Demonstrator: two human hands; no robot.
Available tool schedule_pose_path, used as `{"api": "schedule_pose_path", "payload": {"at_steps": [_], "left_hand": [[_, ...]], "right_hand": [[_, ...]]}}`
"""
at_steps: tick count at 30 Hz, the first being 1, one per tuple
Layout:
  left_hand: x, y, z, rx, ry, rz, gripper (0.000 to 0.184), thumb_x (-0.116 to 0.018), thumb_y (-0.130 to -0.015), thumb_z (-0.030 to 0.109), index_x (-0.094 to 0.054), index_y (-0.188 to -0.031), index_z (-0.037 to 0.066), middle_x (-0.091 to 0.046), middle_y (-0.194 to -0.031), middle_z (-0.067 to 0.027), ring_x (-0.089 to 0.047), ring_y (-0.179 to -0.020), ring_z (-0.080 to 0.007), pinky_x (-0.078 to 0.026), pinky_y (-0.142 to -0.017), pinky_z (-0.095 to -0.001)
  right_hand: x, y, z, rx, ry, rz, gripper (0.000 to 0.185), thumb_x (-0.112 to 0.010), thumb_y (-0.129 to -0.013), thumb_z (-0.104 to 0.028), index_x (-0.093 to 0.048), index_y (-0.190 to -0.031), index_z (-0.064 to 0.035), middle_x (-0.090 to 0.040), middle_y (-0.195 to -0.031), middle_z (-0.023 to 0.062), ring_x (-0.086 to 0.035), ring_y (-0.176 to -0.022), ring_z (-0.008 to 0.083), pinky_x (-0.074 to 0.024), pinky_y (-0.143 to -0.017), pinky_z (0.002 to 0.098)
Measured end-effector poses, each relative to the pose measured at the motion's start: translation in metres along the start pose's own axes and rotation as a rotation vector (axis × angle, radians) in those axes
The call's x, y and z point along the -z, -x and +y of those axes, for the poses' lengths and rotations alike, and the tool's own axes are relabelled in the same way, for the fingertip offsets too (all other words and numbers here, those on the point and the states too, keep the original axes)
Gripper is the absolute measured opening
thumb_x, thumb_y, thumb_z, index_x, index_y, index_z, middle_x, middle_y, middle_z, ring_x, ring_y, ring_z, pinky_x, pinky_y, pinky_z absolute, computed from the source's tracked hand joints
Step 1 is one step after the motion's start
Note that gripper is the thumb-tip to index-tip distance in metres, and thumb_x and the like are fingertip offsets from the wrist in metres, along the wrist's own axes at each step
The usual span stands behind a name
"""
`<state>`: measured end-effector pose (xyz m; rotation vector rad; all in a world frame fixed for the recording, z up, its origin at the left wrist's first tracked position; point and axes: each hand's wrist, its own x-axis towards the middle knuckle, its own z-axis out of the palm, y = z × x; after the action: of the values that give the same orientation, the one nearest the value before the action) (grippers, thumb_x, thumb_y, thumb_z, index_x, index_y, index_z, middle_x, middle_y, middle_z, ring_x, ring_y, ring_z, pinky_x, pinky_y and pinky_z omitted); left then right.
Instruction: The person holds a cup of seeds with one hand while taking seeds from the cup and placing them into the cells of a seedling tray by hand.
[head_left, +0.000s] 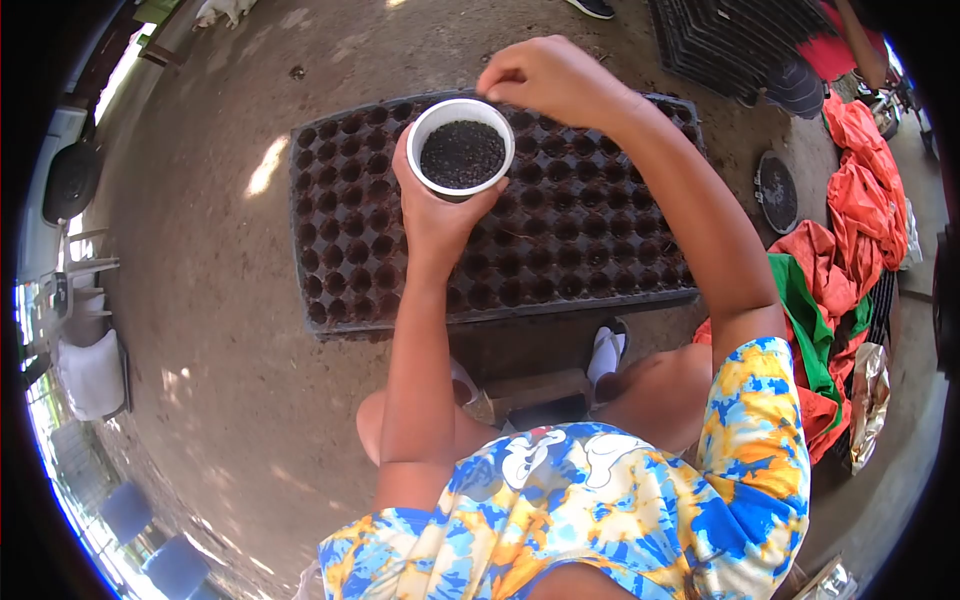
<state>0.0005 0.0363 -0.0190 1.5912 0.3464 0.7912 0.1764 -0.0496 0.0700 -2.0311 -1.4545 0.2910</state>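
Note:
My left hand (440, 225) is wrapped round a white plastic cup (413, 148), held tilted so that its mouth faces me. Small dark round seeds (462, 155) fill part of the cup. To the right of the rim, my right hand (555, 82) hovers with thumb and fingers pinched; whatever is between the fingertips is too small to make out. Beneath both hands a black seedling tray (500, 315) lies on the ground, its rows of round cells holding brown soil. The cup hides some of the cells.
Stacked black trays (715, 50) stand at the upper right, near another person (830, 50). A round dark lid-like disc (777, 190) lies beside the tray. Orange-red sheets (865, 190) and a green cloth (805, 330) are heaped on the right. White chairs (90, 370) stand left.

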Motion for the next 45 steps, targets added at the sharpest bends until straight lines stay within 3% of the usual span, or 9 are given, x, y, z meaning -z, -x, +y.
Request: {"api": "schedule_pose_path", "payload": {"at_steps": [3, 6, 9, 15, 24, 34, 38, 41, 45], "left_hand": [[-0.007, 0.003, 0.002, -0.008, -0.069, -0.033, 0.098, -0.087, -0.056, 0.012, -0.031, -0.136, 0.001, -0.049, -0.127, -0.0135, -0.049, -0.119, -0.0234, -0.038, -0.102, -0.0353], [-0.009, 0.005, 0.009, -0.004, -0.105, -0.055, 0.100, -0.088, -0.056, 0.014, -0.030, -0.137, 0.003, -0.048, -0.129, -0.0145, -0.049, -0.120, -0.0244, -0.039, -0.102, -0.0363], [-0.011, 0.006, 0.011, 0.010, -0.072, -0.045, 0.100, -0.088, -0.056, 0.014, -0.030, -0.137, 0.003, -0.048, -0.129, -0.0146, -0.049, -0.120, -0.0240, -0.039, -0.102, -0.0360], [-0.007, 0.002, 0.003, 0.007, 0.010, -0.023, 0.097, -0.086, -0.057, 0.009, -0.030, -0.136, 0.002, -0.049, -0.127, -0.0131, -0.051, -0.117, -0.0229, -0.040, -0.102, -0.0350], [0.000, -0.001, 0.001, 0.012, 0.101, 0.010, 0.094, -0.085, -0.059, 0.006, -0.029, -0.134, -0.001, -0.049, -0.124, -0.0126, -0.051, -0.114, -0.0204, -0.040, -0.100, -0.0337], [0.000, -0.001, 0.004, 0.007, 0.099, 0.007, 0.095, -0.086, -0.059, 0.006, -0.028, -0.135, -0.001, -0.049, -0.124, -0.0127, -0.051, -0.115, -0.0204, -0.040, -0.101, -0.0337], [0.000, -0.001, -0.001, 0.007, 0.096, 0.006, 0.095, -0.086, -0.058, 0.007, -0.029, -0.135, -0.001, -0.049, -0.125, -0.0127, -0.051, -0.115, -0.0208, -0.039, -0.101, -0.0337], [-0.003, 0.001, -0.001, 0.022, 0.044, -0.024, 0.095, -0.086, -0.057, 0.008, -0.031, -0.134, 0.000, -0.049, -0.126, -0.0124, -0.050, -0.116, -0.0208, -0.039, -0.102, -0.0339], [-0.011, 0.005, 0.006, -0.068, -0.151, -0.067, 0.099, -0.087, -0.057, 0.011, -0.030, -0.137, 0.002, -0.047, -0.130, -0.0134, -0.049, -0.119, -0.0232, -0.040, -0.102, -0.0355]], "right_hand": [[-0.007, 0.002, -0.057, -0.061, 0.185, -0.417, 0.014, -0.062, -0.078, -0.007, -0.069, -0.088, -0.0005, -0.068, -0.079, 0.0136, -0.067, -0.073, 0.0265, -0.0519, -0.066, 0.0335], [-0.061, 0.009, -0.027, 0.270, 0.346, -0.176, 0.008, -0.060, -0.071, -0.008, -0.068, -0.073, -0.0048, -0.066, -0.075, 0.0156, -0.065, -0.072, 0.0329, -0.0506, -0.065, 0.0413], [-0.035, 0.002, -0.050, 0.126, 0.329, -0.426, 0.013, -0.061, -0.074, -0.008, -0.068, -0.084, -0.0033, -0.065, -0.074, 0.0151, -0.065, -0.071, 0.0301, -0.0512, -0.065, 0.0376], [-0.004, 0.000, -0.023, 0.100, -0.025, -0.120, 0.013, -0.062, -0.079, -0.008, -0.067, -0.089, -0.0022, -0.068, -0.078, 0.0119, -0.066, -0.072, 0.0229, -0.0513, -0.068, 0.0334], [-0.023, 0.006, 0.061, -0.149, 0.138, -0.196, 0.017, -0.065, -0.077, -0.009, -0.068, -0.093, -0.0031, -0.069, -0.082, 0.0127, -0.067, -0.077, 0.0239, -0.0517, -0.072, 0.0346], [-0.019, 0.012, 0.047, -0.262, 0.034, -0.317, 0.019, -0.065, -0.076, -0.006, -0.068, -0.095, -0.0031, -0.069, -0.083, 0.0123, -0.067, -0.075, 0.0252, -0.0519, -0.071, 0.0352], [-0.008, 0.014, 0.027, -0.242, 0.066, -0.149, 0.016, -0.064, -0.080, -0.009, -0.069, -0.094, -0.0020, -0.069, -0.084, 0.0127, -0.067, -0.076, 0.0256, -0.0521, -0.071, 0.0355], [0.002, 0.014, -0.013, 0.004, 0.020, -0.068, 0.016, -0.064, -0.080, -0.010, -0.069, -0.093, -0.0025, -0.069, -0.084, 0.0139, -0.067, -0.077, 0.0281, -0.0521, -0.073, 0.0372], [-0.038, 0.015, -0.038, 0.076, 0.293, -0.358, 0.019, -0.063, -0.076, -0.010, -0.069, -0.092, -0.0018, -0.067, -0.087, 0.0159, -0.065, -0.082, 0.0325, -0.0513, -0.074, 0.0403]]}}
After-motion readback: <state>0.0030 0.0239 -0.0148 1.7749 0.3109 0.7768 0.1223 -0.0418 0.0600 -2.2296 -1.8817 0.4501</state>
